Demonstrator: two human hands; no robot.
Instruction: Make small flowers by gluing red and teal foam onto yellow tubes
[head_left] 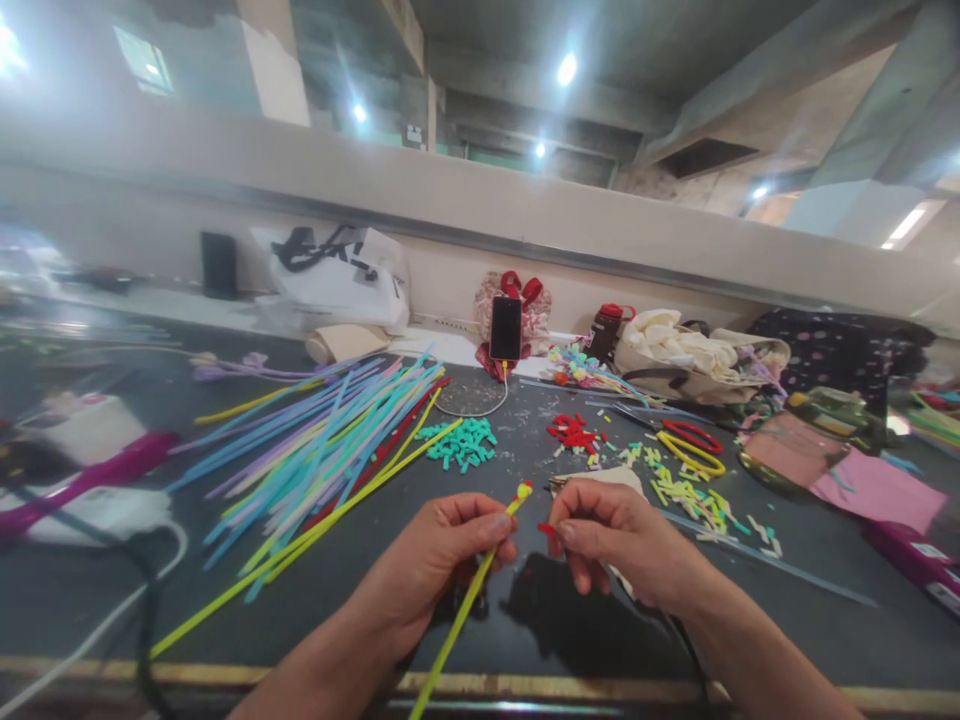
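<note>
My left hand point(469, 540) pinches a long yellow-green strip point(459, 625) near its upper end. That end carries a small yellow tip with red bits point(523, 491) and points up and to the right. Just right of it, my right hand point(600, 535) holds a small red piece point(547, 529) between thumb and forefinger, apart from the strip's tip. Beneath and behind my right hand lies a pale object point(619, 478), partly hidden by the hand. A pile of short red pieces point(574, 434) lies beyond my right hand, and a pile of teal pieces point(463, 443) beyond my left.
Long coloured strips point(337, 430) spread over the dark table point(375, 610) at the left. Yellow pieces point(694, 498) and scissors point(691, 446) lie at the right. A phone point(506, 328) stands at the back. Magenta tools point(97, 480) and cables point(112, 625) occupy the left side.
</note>
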